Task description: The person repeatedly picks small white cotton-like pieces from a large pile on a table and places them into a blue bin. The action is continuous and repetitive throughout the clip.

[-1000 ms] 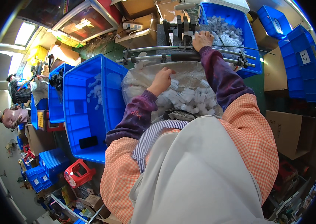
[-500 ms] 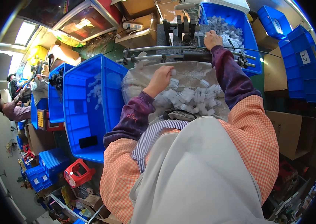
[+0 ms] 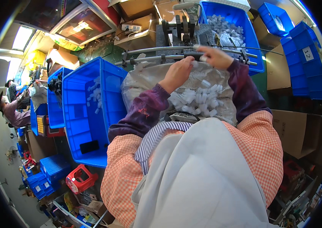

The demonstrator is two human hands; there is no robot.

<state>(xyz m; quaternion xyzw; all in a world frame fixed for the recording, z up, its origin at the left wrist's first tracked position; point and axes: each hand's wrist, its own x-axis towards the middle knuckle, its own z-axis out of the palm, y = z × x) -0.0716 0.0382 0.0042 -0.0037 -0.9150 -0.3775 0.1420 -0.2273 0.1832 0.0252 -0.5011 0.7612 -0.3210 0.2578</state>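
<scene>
My left hand is closed, its fingertips pinching a small white plastic piece just in front of the metal rails. To its right my right hand points leftward over the rails, thumb and forefinger apart; it is smeared by motion, so whether it holds anything is unclear. Behind both hands stands a dark machine fixture with upright black blocks. Below them, many white plastic pieces, some with thin wires, lie heaped on a pale cloth sheet.
At left stands a large blue bin with a few white pieces and a black phone. Another blue bin at the back right holds many pieces. Cardboard boxes and stacked blue crates flank the right. Other people work far left.
My right hand has left the fixture's right side and swung left and nearer. My left hand has moved right and up with the white piece, so the two hands are now close together.
</scene>
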